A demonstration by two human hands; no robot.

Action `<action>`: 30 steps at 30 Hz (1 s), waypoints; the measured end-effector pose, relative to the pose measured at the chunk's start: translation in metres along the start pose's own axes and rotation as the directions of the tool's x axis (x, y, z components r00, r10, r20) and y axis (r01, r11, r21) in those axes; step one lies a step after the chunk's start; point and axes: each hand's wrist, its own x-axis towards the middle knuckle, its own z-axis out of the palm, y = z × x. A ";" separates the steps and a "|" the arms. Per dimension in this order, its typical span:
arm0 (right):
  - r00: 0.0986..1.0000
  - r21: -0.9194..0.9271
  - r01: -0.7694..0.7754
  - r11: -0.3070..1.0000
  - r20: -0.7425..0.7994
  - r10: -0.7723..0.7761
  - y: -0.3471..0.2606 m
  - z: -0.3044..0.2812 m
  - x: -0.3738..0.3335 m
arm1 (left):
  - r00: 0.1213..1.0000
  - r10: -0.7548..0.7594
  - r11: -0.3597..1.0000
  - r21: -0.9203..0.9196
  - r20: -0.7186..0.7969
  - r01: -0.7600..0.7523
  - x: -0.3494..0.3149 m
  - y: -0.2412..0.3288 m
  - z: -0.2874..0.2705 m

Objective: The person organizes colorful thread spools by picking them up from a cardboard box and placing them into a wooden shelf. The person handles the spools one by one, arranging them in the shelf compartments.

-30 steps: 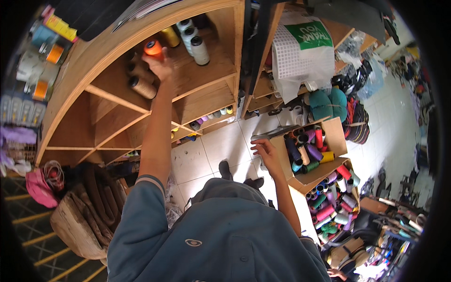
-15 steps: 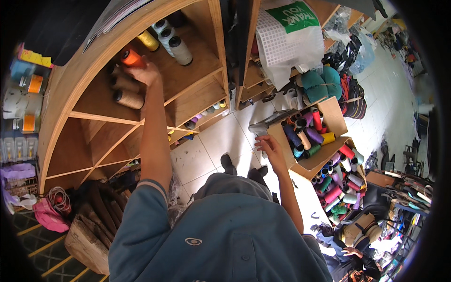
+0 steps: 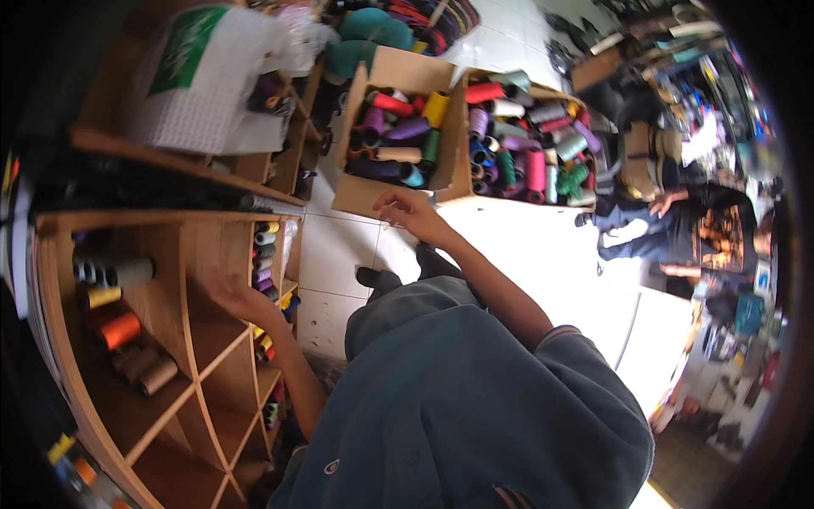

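Observation:
My left hand, somewhat blurred, is in front of the wooden shelf unit; its fingers look stretched out and nothing shows in them. In the compartment to its left lies an orange thread spool. Brown spools are on the nearer side of it, a yellow spool and grey ones on the farther side. My right hand hovers by the near side of an open cardboard box full of colourful thread spools. Its fingers are apart and hold nothing.
A second box holds more spools right of the first. Small spools line another shelf compartment. A white plastic bag covers part of the far shelf. At the right, another person sits or stands among cluttered goods.
My left hand has left the orange spool, which stays on the shelf, and drawn back out of that compartment. My view and body have turned rightward, toward the boxes. My right hand stays empty.

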 end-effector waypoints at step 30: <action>0.482 -0.441 -0.637 0.632 -0.868 -0.120 0.122 -0.440 -0.098 | -0.008 0.118 0.992 -0.117 0.993 0.037 -0.347 0.158 0.368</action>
